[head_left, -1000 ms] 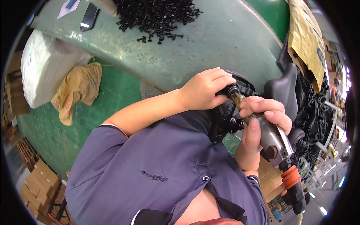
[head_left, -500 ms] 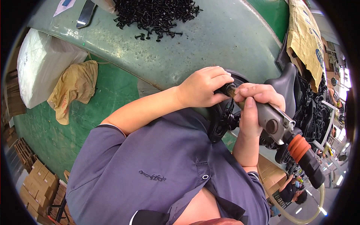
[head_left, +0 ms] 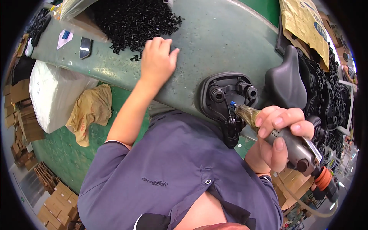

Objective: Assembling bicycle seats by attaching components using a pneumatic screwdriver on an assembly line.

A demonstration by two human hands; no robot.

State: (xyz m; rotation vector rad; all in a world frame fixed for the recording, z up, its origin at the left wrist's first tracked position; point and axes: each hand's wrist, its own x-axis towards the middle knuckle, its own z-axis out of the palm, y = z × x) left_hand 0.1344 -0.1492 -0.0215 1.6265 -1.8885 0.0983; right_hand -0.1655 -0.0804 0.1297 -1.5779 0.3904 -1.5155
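Observation:
My left hand (head_left: pixel 158 61) reaches to the near edge of a pile of black screws (head_left: pixel 132 23). Its thumb is apart from the fingers, and nothing shows in it. Wrapped round a grey air screwdriver (head_left: pixel 297 147) is my right hand (head_left: pixel 281 132); tape covers the tool's nose, and an orange ring sits near its hose end. The blue-collared bit points at an upturned black bicycle saddle (head_left: pixel 207 90), which rests at the table's near edge with two round spring-like mounts facing up. Whether the bit touches the saddle, I cannot tell.
Another black saddle (head_left: pixel 287 80) lies to the right, beside a heap of black saddle parts (head_left: pixel 326 111) and a brown paper sack (head_left: pixel 306 27). A phone (head_left: pixel 86 48) lies on the green table (head_left: pixel 218 46). Left of it on the floor stands a white wrapped bundle (head_left: pixel 53 96).
My left hand has left the saddle and moved far left to the screws. My right hand has drawn the screwdriver down and right, uncovering the saddle's underside. The view has shifted slightly.

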